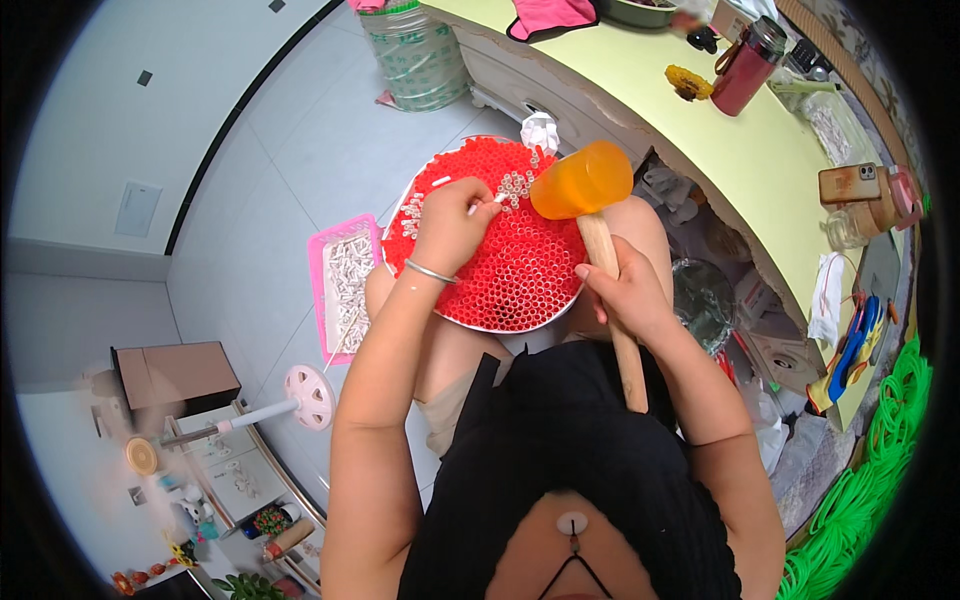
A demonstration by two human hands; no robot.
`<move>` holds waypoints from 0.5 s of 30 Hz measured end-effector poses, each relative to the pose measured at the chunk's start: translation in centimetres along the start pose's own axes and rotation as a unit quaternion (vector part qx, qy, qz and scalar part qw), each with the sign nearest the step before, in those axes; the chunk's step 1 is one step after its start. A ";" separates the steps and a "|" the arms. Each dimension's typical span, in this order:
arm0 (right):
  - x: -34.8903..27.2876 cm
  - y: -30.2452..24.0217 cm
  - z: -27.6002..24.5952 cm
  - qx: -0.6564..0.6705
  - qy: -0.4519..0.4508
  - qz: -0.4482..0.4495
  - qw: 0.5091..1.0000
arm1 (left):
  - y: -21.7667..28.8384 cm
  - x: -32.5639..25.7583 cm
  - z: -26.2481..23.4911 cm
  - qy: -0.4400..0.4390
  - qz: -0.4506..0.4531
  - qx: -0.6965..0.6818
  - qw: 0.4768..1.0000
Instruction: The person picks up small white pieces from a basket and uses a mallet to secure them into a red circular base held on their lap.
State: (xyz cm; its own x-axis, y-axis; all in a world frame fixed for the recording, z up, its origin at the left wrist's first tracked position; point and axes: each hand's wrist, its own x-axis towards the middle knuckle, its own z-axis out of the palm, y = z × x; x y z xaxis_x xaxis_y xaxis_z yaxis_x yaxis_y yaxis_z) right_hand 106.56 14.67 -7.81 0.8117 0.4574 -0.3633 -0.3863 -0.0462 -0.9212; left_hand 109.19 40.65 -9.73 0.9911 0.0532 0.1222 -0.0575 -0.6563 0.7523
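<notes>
- The disc is round, packed with upright red tubes whose open ends make a honeycomb face; it rests on the person's knees, tilted a little toward them, with a pale rim showing at its lower edge.
- Near its top, a patch of the tubes holds small white pegs, and a scatter of the same runs down the left rim.
- The left hand lies on the disc's upper left, its fingers pinched on one white peg; a thin metal bangle circles the wrist.
- The right hand is clenched round the wooden handle of a mallet; the handle is plain, pale and round, running down past the wrist.
- The mallet's head is translucent orange, a smooth, glossy barrel shape, and hangs over the disc's upper right edge, just beside the pinched peg.
- A pink tray, rectangular and shallow, sits on the pale tiled floor just left of the disc, heaped with loose white pegs.
- To the right runs a yellow-green surface with a curved front edge; it carries a dark red flask with a metal cap and a phone in a brown case.
- Coils of bright green cord lie at the far right.
</notes>
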 end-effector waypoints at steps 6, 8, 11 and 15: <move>0.1 0.3 -0.2 0.000 0.000 -0.005 1.000 | -0.8 -0.2 -2.3 -0.102 -0.178 -0.704 0.680; 0.2 0.5 -0.2 0.001 0.000 -0.007 1.000 | -1.1 -0.3 -2.2 -0.113 -0.171 -0.724 0.659; 0.3 0.4 -0.1 -0.001 -0.003 -0.009 1.000 | -1.1 -0.1 -2.0 -0.097 -0.223 -0.635 0.733; 0.3 0.6 -0.3 -0.010 0.000 -0.009 1.000 | 1.1 -0.7 0.2 0.024 -0.108 -0.080 0.991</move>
State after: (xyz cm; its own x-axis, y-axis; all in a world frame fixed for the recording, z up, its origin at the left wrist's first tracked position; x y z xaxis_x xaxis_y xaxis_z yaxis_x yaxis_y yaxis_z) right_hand 106.71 14.51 -8.46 0.8186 0.4583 -0.3462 -0.3627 -0.0550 -0.9303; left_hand 108.46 39.78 -9.12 0.9757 0.2174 -0.0260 0.1337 -0.4976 0.8571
